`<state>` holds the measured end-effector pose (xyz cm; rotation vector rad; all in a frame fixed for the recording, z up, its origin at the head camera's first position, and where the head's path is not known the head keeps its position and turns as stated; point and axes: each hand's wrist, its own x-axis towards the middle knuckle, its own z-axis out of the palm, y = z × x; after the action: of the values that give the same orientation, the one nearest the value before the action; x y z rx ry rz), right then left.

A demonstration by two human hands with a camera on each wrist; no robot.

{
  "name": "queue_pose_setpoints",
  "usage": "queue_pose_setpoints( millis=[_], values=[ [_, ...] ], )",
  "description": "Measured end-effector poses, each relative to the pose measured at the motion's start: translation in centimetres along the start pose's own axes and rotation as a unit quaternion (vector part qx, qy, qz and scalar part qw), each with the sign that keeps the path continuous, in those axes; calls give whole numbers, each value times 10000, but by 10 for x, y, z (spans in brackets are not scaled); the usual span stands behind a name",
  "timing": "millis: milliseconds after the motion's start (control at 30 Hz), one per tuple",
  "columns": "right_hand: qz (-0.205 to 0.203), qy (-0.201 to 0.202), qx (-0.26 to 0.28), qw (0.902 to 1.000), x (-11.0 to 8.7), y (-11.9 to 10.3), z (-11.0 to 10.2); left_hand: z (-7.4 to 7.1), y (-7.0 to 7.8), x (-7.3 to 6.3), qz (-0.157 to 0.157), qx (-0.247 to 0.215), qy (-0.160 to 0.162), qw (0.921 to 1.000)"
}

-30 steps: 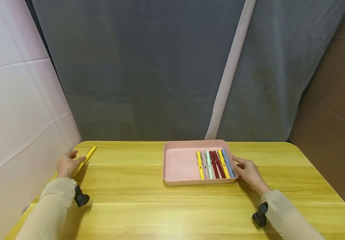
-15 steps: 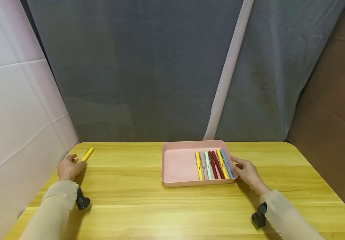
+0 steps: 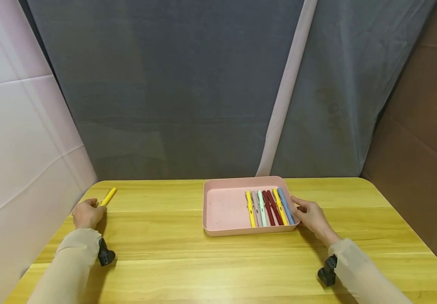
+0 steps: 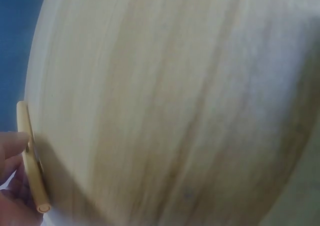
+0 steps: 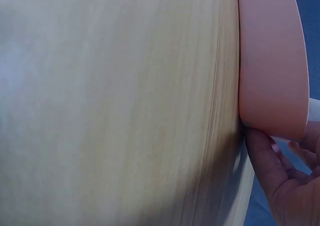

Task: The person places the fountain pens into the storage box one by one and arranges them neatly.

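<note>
My left hand is at the table's far left and pinches a yellow pen; its lower part is hidden by the hand in the head view. In the left wrist view the pen lies between the thumb and fingers, its round end towards the camera. My right hand holds the front right corner of a shallow pink tray. The right wrist view shows the thumb at the bottom of the tray's wall and fingers near its rim. Several pens with clips, including a mint pen and a blue pen, lie side by side inside.
The wooden table has rounded far corners. A grey curtain hangs behind it, a white sheet at the left and a brown panel at the right. Bare tray floor shows left of the pens.
My left hand has closed over the yellow pen, so that less of it shows. The right hand stays at the tray's corner. The whole head view has shifted slightly.
</note>
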<state>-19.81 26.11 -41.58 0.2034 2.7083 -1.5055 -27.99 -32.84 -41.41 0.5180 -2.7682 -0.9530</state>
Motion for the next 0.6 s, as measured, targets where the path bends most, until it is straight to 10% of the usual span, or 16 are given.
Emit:
queue_pose_setpoints(
  millis=[600],
  values=[
    [5, -36, 7, 10000, 3, -1, 1, -4, 5, -1, -140, 322, -183, 9992]
  ],
)
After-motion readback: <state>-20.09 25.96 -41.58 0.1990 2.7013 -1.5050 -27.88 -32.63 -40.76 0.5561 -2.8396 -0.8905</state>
